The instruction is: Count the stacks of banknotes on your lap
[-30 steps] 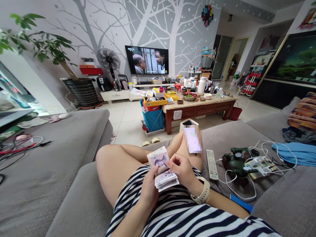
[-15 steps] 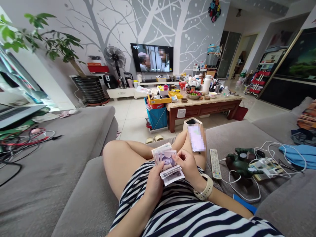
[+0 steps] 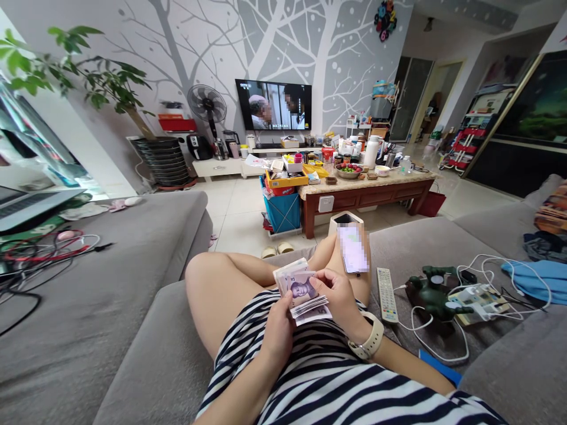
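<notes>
I sit cross-legged on a grey sofa [image 3: 133, 366] in a striped top. My left hand [image 3: 279, 330] is closed around the lower end of a stack of purple banknotes [image 3: 301, 293]. My right hand [image 3: 339, 295], with a pale watch on the wrist, pinches the top notes from the right side. A phone [image 3: 353, 249] rests on my right knee just beyond the notes.
A TV remote [image 3: 386, 286], a dark green toy [image 3: 432, 292], white cables and a charger lie on the sofa to my right. A laptop [image 3: 26, 203] and wires sit at left. Ahead are a cluttered wooden coffee table [image 3: 367, 189], a blue bin and a TV.
The view has shifted slightly between the frames. My right thumb has slid over the top notes, and the stack's loose lower part has shifted a little.
</notes>
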The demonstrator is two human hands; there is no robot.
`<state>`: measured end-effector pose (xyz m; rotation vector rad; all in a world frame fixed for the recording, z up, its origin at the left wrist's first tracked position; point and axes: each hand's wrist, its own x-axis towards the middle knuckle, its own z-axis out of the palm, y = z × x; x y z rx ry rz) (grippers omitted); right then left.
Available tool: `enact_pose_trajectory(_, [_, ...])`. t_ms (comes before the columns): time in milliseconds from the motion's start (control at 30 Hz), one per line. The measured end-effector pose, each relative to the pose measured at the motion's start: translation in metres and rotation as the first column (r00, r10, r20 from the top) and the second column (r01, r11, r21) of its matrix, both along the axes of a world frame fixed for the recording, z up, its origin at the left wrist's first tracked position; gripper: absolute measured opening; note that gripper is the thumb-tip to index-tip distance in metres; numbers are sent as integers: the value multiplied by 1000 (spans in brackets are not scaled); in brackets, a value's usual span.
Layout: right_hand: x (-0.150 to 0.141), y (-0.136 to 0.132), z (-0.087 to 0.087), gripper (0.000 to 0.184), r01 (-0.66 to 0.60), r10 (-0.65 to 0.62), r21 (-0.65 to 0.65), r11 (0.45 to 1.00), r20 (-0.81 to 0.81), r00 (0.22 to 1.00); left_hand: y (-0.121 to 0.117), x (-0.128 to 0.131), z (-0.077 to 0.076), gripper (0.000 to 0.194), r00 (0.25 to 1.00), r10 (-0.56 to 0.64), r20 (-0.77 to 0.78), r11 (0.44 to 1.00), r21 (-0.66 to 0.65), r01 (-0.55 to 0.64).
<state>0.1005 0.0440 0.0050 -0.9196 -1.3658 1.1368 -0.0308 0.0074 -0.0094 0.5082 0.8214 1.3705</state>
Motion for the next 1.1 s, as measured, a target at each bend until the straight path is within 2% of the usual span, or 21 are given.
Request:
enact_pose_trajectory(167, [-1,-3,2,22,-1,1,-15,1000,-32,999,1,2,5,24,995,44,95,998,-55,-39])
enact_pose_trajectory(400, [-2,-9,0,20,-32,31,-6,999,-61,998,2,4,15,24,987,129,98,984,-135,-115])
enact_pose_trajectory(567, [-2,-9,1,20,-29,29,14,999,-33,999,5,1,5,21,991,132,32,989,-79,-129])
enact_pose_trajectory(700, [-2,-9,1,19,-35,35,31,999,-16,999,4,-3,-2,21,989,121,-84,993,1,-121])
enact_pose_trajectory(800, [-2,-9,1,19,-33,33,41,999,-2,999,4,-5,-2,22,983,117,-142,993,33,-114])
enact_pose_trajectory(1100, [-2,-10,6,19,-39,38,41,998,11,999,5,-5,-1,18,981,105,-166,994,50,-98])
